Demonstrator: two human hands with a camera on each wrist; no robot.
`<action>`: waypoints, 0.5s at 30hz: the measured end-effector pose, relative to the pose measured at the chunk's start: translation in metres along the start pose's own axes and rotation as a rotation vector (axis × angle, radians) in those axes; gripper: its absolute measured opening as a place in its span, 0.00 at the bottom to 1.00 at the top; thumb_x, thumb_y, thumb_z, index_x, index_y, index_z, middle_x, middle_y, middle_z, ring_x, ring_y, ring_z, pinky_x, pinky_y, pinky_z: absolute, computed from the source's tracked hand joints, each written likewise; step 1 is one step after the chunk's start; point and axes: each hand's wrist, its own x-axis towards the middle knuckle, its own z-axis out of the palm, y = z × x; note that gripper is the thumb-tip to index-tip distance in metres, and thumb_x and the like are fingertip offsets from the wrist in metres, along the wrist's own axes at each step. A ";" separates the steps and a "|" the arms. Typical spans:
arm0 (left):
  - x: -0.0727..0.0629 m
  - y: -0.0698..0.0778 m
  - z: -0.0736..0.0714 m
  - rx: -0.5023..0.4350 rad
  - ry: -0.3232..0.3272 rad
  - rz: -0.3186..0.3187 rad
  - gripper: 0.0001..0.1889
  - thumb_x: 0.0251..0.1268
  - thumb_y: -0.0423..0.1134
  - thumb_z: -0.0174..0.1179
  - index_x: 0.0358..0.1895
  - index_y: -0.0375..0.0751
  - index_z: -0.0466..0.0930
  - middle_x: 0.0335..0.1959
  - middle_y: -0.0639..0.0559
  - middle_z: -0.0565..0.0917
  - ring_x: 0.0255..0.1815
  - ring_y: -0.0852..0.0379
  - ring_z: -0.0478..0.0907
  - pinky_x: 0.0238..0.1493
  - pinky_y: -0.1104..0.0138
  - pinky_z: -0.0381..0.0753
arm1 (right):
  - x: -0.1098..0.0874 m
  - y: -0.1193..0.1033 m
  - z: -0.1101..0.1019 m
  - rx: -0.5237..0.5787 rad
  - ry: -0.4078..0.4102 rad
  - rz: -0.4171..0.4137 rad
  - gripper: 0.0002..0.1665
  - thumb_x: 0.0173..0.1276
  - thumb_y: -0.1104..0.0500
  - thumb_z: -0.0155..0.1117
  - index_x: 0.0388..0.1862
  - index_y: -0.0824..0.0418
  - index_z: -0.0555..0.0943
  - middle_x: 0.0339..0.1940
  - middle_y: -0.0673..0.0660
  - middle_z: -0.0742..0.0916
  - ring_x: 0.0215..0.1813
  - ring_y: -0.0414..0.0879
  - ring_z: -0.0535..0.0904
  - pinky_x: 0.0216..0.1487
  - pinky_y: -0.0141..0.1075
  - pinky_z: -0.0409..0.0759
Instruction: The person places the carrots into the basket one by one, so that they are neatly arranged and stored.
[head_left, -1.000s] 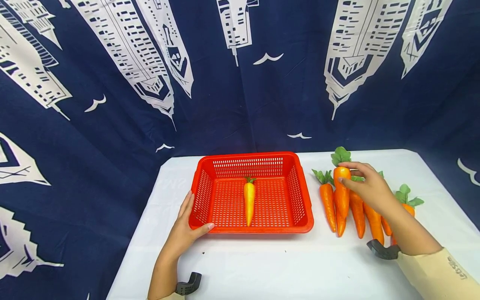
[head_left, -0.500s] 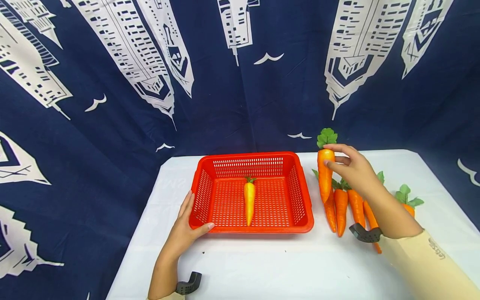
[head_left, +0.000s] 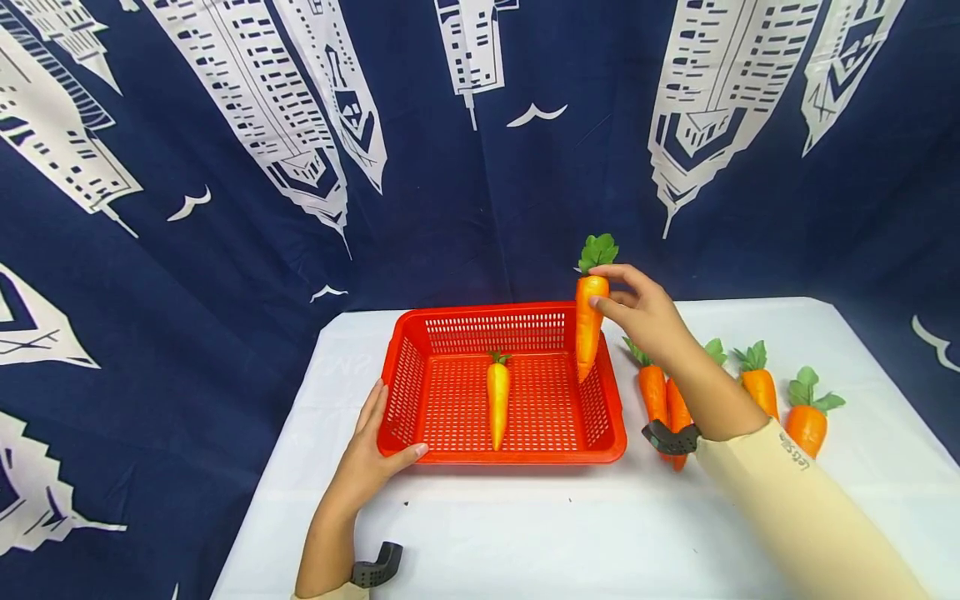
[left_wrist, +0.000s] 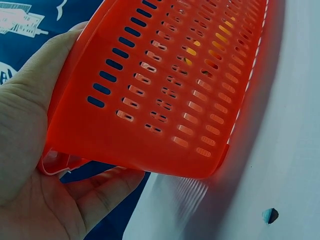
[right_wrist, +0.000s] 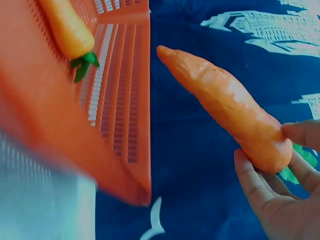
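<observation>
My right hand [head_left: 637, 312] pinches an orange carrot [head_left: 590, 321] near its leafy top. That carrot hangs tip down over the right end of a red plastic basket [head_left: 517, 458]. In the right wrist view the held carrot [right_wrist: 230, 107] points its tip toward the basket wall, between thumb and fingers. A yellow-orange carrot [head_left: 498, 404] lies inside the basket, leaves toward the back. My left hand [head_left: 375, 450] holds the basket's front left corner; the left wrist view shows the hand [left_wrist: 40, 130] at the rim of the slotted wall [left_wrist: 165, 95].
Several orange carrots [head_left: 653, 392] lie on the white table [head_left: 525, 533] right of the basket, partly hidden by the right forearm [head_left: 712, 400]. A dark blue cloth [head_left: 435, 225] printed with white buildings hangs behind the table.
My right hand has lifted the orange carrot off the group at the right and carried it left, over the basket's right end. The left hand and the basket have stayed in place.
</observation>
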 end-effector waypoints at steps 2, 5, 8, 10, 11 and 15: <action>0.000 0.000 0.000 -0.002 0.002 0.002 0.60 0.53 0.51 0.76 0.84 0.54 0.42 0.85 0.60 0.41 0.84 0.39 0.48 0.73 0.33 0.58 | 0.006 -0.001 0.009 0.023 -0.018 -0.014 0.28 0.74 0.53 0.64 0.71 0.50 0.73 0.67 0.58 0.79 0.52 0.34 0.84 0.66 0.44 0.80; 0.000 -0.001 0.000 -0.006 0.005 0.008 0.60 0.53 0.49 0.76 0.84 0.54 0.42 0.85 0.61 0.41 0.84 0.39 0.48 0.73 0.33 0.58 | 0.015 -0.002 0.021 0.057 -0.053 -0.022 0.27 0.74 0.55 0.63 0.71 0.51 0.73 0.68 0.57 0.77 0.52 0.36 0.84 0.56 0.30 0.83; 0.000 -0.001 0.000 -0.015 0.007 0.008 0.60 0.52 0.49 0.77 0.83 0.55 0.42 0.85 0.63 0.41 0.84 0.40 0.49 0.73 0.33 0.59 | 0.024 0.000 0.035 0.062 -0.087 -0.024 0.27 0.74 0.56 0.63 0.71 0.51 0.74 0.67 0.59 0.78 0.53 0.43 0.84 0.54 0.32 0.84; 0.000 -0.001 0.000 -0.021 0.008 0.007 0.60 0.52 0.49 0.77 0.83 0.56 0.42 0.85 0.63 0.41 0.83 0.41 0.50 0.73 0.34 0.60 | 0.028 0.001 0.044 0.064 -0.108 -0.024 0.26 0.74 0.58 0.63 0.70 0.52 0.75 0.65 0.61 0.80 0.54 0.48 0.84 0.58 0.40 0.85; 0.000 -0.001 0.000 -0.018 0.008 0.007 0.60 0.52 0.50 0.76 0.83 0.56 0.42 0.85 0.63 0.41 0.83 0.41 0.50 0.73 0.33 0.60 | 0.030 0.002 0.048 0.065 -0.117 -0.020 0.26 0.75 0.59 0.62 0.70 0.52 0.75 0.65 0.61 0.80 0.55 0.50 0.84 0.60 0.45 0.84; -0.001 -0.001 0.000 -0.018 0.007 0.009 0.60 0.52 0.50 0.77 0.83 0.56 0.43 0.85 0.62 0.41 0.83 0.41 0.50 0.73 0.33 0.60 | 0.036 0.007 0.064 0.091 -0.160 0.017 0.24 0.75 0.62 0.58 0.69 0.54 0.75 0.64 0.63 0.81 0.57 0.57 0.83 0.65 0.56 0.79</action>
